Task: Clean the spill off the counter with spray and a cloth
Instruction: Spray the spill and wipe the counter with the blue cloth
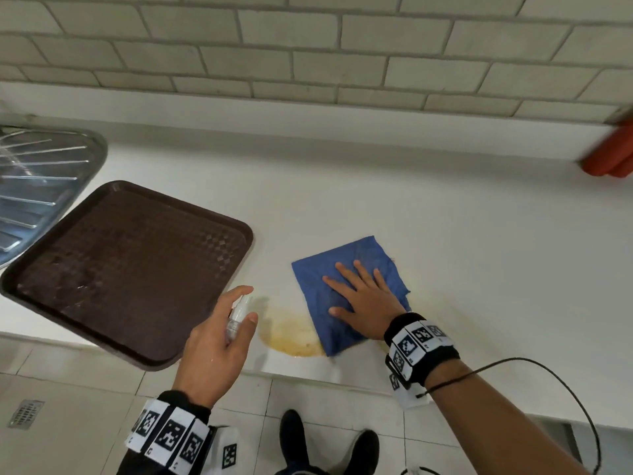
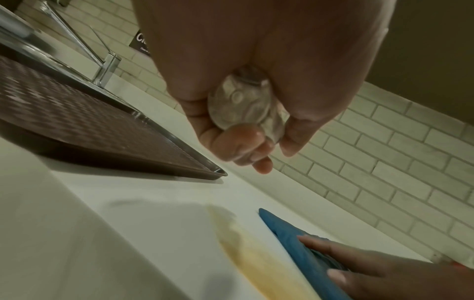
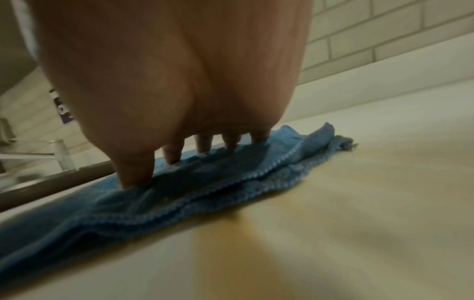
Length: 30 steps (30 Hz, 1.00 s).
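A yellow-brown spill (image 1: pixel 291 334) lies on the white counter (image 1: pixel 445 234) near its front edge. A folded blue cloth (image 1: pixel 342 269) covers the spill's right side. My right hand (image 1: pixel 359 296) presses flat on the cloth with fingers spread straight (image 3: pixel 174 154). My left hand (image 1: pixel 219 337) grips a small clear spray bottle (image 1: pixel 236 317) just left of the spill, above the counter edge, index finger over its top. The left wrist view shows the bottle's base (image 2: pixel 243 105) in my curled fingers, with the spill (image 2: pixel 256 253) and cloth (image 2: pixel 295 239) below.
A brown tray (image 1: pixel 130 269) sits left of the spill, partly overhanging the counter's front edge. A steel sink drainer (image 1: pixel 37 186) lies at far left, with a tap (image 2: pixel 107 67) behind it. A red object (image 1: pixel 613 156) sits at far right. Tiled wall behind.
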{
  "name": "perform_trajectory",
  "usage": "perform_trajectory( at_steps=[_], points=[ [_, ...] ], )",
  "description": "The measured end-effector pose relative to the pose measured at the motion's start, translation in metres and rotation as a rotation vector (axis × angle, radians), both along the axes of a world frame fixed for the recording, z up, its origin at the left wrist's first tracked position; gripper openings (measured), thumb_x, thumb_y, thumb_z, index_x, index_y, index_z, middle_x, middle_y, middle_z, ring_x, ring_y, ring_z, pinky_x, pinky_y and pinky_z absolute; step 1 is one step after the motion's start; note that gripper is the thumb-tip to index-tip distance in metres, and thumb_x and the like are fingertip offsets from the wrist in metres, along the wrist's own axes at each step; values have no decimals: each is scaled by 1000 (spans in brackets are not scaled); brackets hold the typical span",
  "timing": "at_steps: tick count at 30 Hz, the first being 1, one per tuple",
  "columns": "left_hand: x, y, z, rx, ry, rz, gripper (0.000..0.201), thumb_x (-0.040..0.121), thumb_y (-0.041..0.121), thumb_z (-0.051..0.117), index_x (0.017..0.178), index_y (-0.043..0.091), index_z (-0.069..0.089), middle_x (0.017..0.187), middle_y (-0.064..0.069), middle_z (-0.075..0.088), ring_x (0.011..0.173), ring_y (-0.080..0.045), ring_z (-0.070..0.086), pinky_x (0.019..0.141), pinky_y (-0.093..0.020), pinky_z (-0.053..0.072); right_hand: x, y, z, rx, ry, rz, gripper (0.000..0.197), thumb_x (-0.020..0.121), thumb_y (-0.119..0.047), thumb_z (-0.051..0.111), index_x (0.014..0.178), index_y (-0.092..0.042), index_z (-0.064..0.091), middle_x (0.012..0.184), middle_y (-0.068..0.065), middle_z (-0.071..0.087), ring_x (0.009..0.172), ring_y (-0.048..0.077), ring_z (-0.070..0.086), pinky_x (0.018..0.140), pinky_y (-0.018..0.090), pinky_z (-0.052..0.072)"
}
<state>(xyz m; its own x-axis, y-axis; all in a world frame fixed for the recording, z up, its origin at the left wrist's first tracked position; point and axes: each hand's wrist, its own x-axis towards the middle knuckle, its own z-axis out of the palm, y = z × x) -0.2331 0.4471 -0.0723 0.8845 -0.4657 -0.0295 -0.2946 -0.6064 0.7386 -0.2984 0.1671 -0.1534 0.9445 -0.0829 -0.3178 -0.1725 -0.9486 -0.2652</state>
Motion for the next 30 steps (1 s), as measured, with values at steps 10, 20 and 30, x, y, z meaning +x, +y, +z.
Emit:
perform_trajectory(
  at_steps=[10, 20, 30],
  points=[
    [-22, -56, 0, -5, 55, -157, 34, 98, 32, 56, 129, 45, 51, 50, 7, 50, 50, -10, 49, 54, -31, 41, -121, -58, 0, -110, 91, -316, 101, 59, -80, -33, 151, -43, -13, 162, -7, -20, 150, 29, -15, 117, 56, -7],
    [-67, -92, 0, 15, 80, -248, 35, 97, 34, 55, 127, 50, 48, 88, -4, 70, 81, -25, 66, 78, -38, 52, -184, -63, -5, -88, 104, -650, 82, 73, -72, -19, 150, -44, -17, 162, -7, -23, 148, 28, -21, 112, 68, -11],
    [-90, -92, -1, 33, 64, -265, 33, 99, 35, 53, 127, 51, 47, 61, -7, 60, 43, -12, 46, 52, -29, 43, -181, -26, -12, -119, -7, -387, 64, 97, -65, 10, 152, -36, 26, 161, -3, 24, 146, 34, 25, 108, 66, 5]
  ],
)
